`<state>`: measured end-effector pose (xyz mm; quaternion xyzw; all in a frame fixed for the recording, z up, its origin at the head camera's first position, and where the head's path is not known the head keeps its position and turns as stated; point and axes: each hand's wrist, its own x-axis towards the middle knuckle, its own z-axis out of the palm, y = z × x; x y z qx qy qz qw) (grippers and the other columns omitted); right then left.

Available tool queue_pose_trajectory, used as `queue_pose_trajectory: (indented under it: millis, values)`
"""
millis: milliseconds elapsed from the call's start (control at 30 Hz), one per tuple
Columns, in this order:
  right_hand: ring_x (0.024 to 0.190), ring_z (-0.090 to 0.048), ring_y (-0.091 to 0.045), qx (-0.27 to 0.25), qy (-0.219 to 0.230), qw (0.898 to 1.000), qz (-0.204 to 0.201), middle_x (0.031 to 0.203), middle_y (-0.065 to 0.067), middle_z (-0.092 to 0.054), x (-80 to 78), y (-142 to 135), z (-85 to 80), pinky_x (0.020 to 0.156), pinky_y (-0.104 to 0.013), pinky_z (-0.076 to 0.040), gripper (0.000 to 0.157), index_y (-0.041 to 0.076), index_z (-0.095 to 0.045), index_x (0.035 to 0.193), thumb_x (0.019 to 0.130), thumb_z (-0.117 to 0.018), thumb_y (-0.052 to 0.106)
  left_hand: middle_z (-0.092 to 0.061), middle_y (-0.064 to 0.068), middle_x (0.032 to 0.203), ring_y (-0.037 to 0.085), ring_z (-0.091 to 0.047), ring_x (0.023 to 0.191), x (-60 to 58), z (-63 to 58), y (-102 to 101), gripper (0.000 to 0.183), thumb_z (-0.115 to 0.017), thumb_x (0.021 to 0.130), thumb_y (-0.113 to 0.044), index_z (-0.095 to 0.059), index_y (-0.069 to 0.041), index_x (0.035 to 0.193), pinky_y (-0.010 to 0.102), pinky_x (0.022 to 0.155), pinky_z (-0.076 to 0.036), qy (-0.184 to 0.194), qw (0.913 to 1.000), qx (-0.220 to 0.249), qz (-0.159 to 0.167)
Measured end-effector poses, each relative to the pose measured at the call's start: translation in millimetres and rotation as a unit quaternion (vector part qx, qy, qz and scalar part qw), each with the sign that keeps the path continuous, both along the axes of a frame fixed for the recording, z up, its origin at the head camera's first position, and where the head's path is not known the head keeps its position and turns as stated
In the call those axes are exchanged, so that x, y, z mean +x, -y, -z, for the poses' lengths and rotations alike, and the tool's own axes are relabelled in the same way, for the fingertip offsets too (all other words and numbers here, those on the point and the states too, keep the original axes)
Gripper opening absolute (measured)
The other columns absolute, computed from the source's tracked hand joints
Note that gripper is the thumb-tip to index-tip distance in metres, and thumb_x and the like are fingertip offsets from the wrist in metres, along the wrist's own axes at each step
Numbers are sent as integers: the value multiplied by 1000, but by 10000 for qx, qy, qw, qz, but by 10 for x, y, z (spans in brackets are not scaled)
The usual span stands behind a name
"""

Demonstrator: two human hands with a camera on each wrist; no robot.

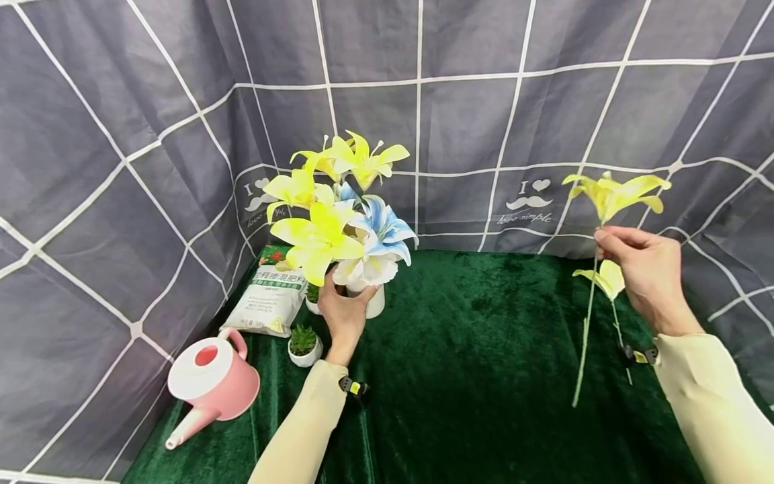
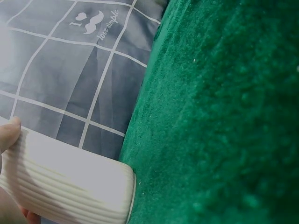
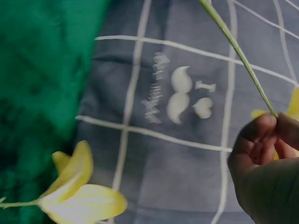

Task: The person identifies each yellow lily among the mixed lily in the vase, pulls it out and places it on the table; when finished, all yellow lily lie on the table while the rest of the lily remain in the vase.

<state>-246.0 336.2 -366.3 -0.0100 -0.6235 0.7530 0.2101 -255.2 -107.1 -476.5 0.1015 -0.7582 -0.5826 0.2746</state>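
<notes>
Cream ribbing runs round the vase [image 1: 376, 304] under my left hand [image 1: 343, 317], and the blooms above it look top-heavy to me. If I pushed another stem in hard, or let my grip slacken, it could tip: the yellow lilies [image 1: 317, 238] lean out on the vase's left, and the blue lily [image 1: 385, 227] crowds its right above the white flower [image 1: 365, 271]. The small succulent [image 1: 304, 341] sits near the vase on its near left, just beside my wrist, so a careless swing of that arm might knock it. Out to the right, well apart from the vase, the single yellow lily [image 1: 613, 197] has a long stem that could swing or bend, since I have it only at the top; whether its lower end brushes the green cloth [image 1: 459, 363] I can't quite tell.

As for my fingers: the left ones are spread to the vase's width and curled round it, thumb on its right side. My right hand [image 1: 653, 275] is narrowed to a pinch, thumb against forefinger, on the stem just below the bloom. A second lily [image 1: 612, 279], also right of the vase, lies untouched on the cloth.
</notes>
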Motion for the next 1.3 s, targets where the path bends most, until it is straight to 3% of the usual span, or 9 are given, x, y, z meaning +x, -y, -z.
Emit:
queue_pose_trajectory:
  millis: [67,167,267,367,600,800,1067,1300]
  values:
    - [56,-64,-6,622,389,9973,-1,66,7,-73,11,-27,111,56,-15,-54,8,6,-80,93,86,-78,5,-61,12,131,32,-58,124,-2,6,2,78,-95,69,-25,-58,-20,138,50,102,-53,27,10000,-3,8]
    - [59,-63,-2,1536,912,9839,67,68,14,-72,18,-64,288,58,-14,-54,8,13,-81,95,88,-78,15,-60,12,130,32,-58,123,3,9,0,79,-95,69,-27,-57,-21,138,51,101,-53,55,10000,-1,27]
    - [61,-62,0,2311,1258,9646,151,67,20,-69,-5,-89,462,59,-13,-53,15,14,-80,99,90,-77,25,-60,12,130,32,-58,123,4,8,1,79,-95,69,-27,-57,-21,138,51,101,-54,44,10000,24,59]
    - [62,-60,1,2677,1419,9530,73,66,20,-67,-24,-95,619,60,-14,-52,22,9,-79,104,92,-75,27,-61,12,130,32,-59,123,0,4,3,79,-95,68,-27,-58,-20,138,51,101,-54,9,10000,11,47]
    - [62,-60,1,3014,1704,9378,-236,68,21,-66,-56,-108,903,60,-16,-52,31,1,-74,107,95,-72,29,-61,12,132,32,-58,125,-6,-6,6,80,-95,68,-27,-57,-19,138,50,103,-53,2,10000,-40,6]
    - [62,-59,3,2978,1964,9336,-331,68,21,-64,-142,-113,1061,61,-15,-54,42,-7,-70,111,95,-71,32,-62,10,132,31,-58,125,1,-7,10,79,-95,68,-27,-58,-18,137,51,104,-52,3,10000,-60,-25]
    - [63,-58,4,2915,2183,9300,-488,67,20,-62,-274,-129,1191,61,-15,-55,35,-12,-66,113,98,-66,21,-63,8,132,30,-60,125,0,13,10,79,-96,67,-26,-58,-19,136,50,103,-53,-86,9999,-80,-28]
    - [63,-60,4,2841,2412,9260,-606,67,23,-62,-342,-187,1278,62,-16,-57,34,-10,-66,113,98,-66,21,-64,9,131,30,-60,124,0,22,8,78,-96,67,-26,-59,-17,135,51,103,-53,-155,9996,-206,-108]
